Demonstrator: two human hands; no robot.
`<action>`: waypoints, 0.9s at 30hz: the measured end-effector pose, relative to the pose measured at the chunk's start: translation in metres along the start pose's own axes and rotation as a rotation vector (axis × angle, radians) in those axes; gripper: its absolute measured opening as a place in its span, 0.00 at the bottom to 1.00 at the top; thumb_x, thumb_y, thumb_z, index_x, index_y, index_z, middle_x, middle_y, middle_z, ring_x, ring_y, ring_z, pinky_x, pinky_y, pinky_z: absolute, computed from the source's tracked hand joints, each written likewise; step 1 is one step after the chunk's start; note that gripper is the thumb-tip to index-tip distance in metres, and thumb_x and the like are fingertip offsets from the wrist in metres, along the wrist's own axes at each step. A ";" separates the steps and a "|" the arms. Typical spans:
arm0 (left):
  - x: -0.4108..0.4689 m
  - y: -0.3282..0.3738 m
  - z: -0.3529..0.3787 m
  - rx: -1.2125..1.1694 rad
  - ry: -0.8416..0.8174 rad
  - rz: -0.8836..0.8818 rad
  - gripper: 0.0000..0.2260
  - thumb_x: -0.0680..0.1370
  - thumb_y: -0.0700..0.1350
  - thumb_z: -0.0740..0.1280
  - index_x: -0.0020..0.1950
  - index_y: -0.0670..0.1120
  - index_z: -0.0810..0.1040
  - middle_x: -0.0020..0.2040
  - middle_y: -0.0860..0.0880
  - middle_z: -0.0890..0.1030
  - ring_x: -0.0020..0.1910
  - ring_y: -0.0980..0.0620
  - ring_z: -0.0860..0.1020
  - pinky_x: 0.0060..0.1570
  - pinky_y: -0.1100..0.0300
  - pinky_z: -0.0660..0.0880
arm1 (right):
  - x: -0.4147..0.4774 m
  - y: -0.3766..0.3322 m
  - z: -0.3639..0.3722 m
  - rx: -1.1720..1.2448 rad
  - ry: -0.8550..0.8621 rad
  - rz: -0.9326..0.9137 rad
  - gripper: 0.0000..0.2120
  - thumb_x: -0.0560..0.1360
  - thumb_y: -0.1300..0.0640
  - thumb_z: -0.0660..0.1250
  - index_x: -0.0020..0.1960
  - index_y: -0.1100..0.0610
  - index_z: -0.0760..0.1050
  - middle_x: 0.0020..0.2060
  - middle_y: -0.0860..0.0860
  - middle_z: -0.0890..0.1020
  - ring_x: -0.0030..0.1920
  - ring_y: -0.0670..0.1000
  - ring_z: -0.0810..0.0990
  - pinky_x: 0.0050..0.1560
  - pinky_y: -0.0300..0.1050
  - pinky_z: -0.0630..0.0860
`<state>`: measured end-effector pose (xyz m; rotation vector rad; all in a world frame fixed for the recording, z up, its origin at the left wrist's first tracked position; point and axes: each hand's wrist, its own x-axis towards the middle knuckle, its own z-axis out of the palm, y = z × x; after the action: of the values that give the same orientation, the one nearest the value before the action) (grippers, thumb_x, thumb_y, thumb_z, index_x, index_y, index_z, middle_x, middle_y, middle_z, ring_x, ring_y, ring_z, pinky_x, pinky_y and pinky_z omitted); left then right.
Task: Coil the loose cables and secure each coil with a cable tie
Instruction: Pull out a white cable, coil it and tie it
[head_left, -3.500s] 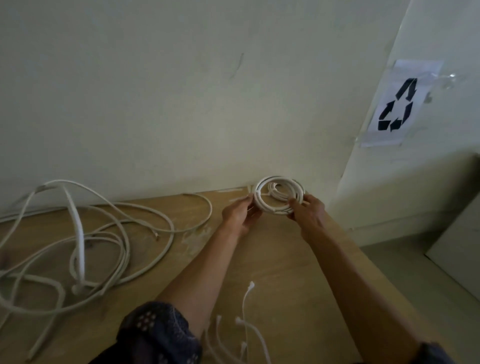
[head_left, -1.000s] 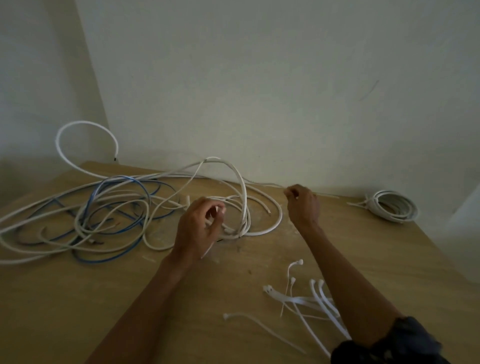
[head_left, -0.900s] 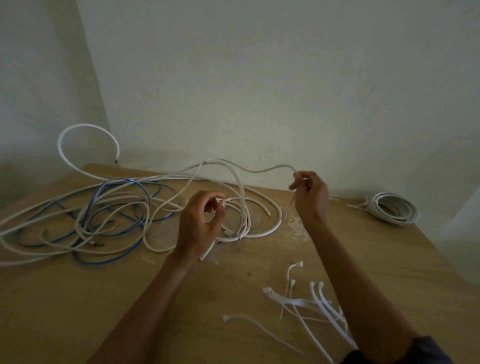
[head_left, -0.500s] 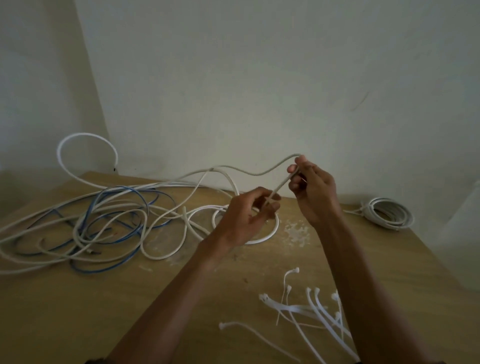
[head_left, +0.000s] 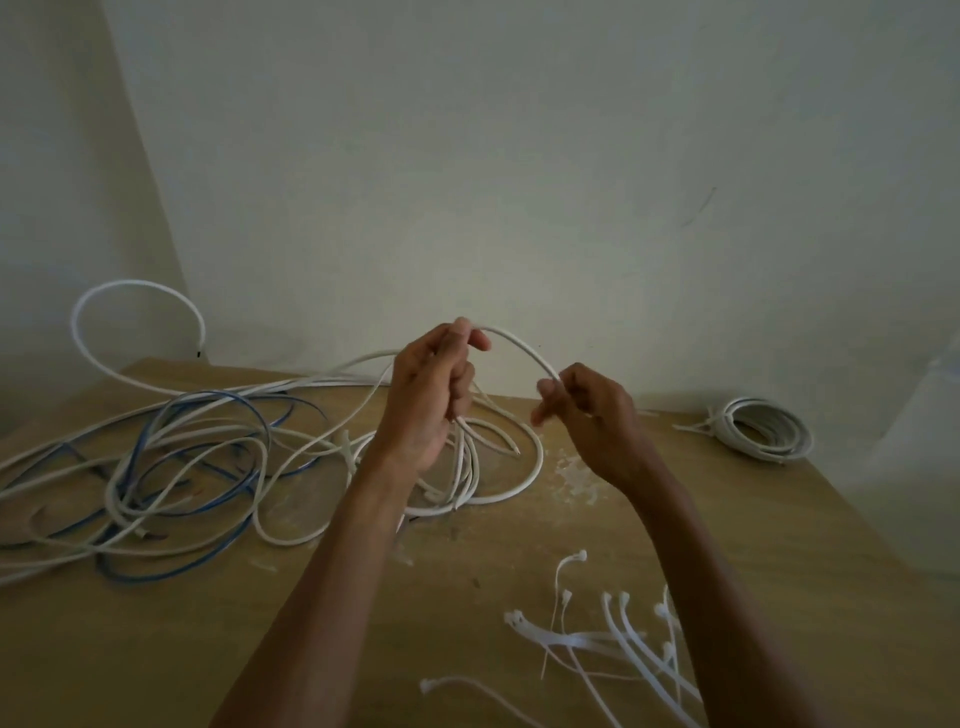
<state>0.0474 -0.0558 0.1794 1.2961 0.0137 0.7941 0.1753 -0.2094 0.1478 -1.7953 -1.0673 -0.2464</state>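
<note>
A thin white cable (head_left: 519, 345) arches in the air between my two hands above the wooden table (head_left: 156, 649). My left hand (head_left: 428, 395) grips one part of it at the top of the arch, fingers curled. My right hand (head_left: 584, 410) pinches the same cable lower to the right. More of the cable lies in loose loops (head_left: 498, 467) under my hands. A tangle of white and blue cables (head_left: 171, 457) sprawls on the left. A finished white coil (head_left: 761, 428) lies at the back right. Loose white cable ties (head_left: 613, 639) lie at the front right.
The table stands in a corner of pale walls. One stiff white cable loop (head_left: 135, 291) rises off the back left edge. The table's right edge (head_left: 852, 525) drops to the floor near the coil. A scuffed pale patch (head_left: 576, 475) marks the wood.
My left hand has risen to grip the cable beside my right hand. The cable between them now forms an arch, and my right hand has slid lower to the right.
</note>
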 end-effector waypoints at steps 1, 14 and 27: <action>0.003 0.002 -0.005 -0.058 0.029 -0.027 0.13 0.85 0.48 0.60 0.46 0.43 0.78 0.27 0.54 0.61 0.25 0.58 0.58 0.21 0.66 0.57 | 0.000 -0.003 -0.002 -0.039 0.064 -0.012 0.14 0.80 0.49 0.69 0.40 0.56 0.75 0.28 0.46 0.80 0.28 0.42 0.76 0.31 0.37 0.69; 0.023 -0.005 -0.033 -0.621 0.292 -0.247 0.17 0.88 0.48 0.53 0.41 0.46 0.70 0.24 0.55 0.59 0.19 0.58 0.57 0.15 0.66 0.55 | 0.003 -0.009 -0.039 0.609 -0.216 0.184 0.23 0.83 0.42 0.58 0.55 0.60 0.80 0.33 0.50 0.70 0.30 0.46 0.64 0.30 0.40 0.63; 0.012 -0.029 0.007 -0.790 0.497 -0.393 0.16 0.86 0.42 0.54 0.39 0.44 0.68 0.24 0.51 0.61 0.19 0.56 0.61 0.20 0.66 0.64 | -0.012 -0.046 0.025 0.581 0.021 0.250 0.11 0.78 0.55 0.71 0.45 0.63 0.82 0.31 0.55 0.79 0.26 0.46 0.68 0.27 0.38 0.66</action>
<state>0.0740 -0.0568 0.1618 0.3133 0.3127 0.6585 0.1264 -0.1903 0.1582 -1.3713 -0.7836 0.1841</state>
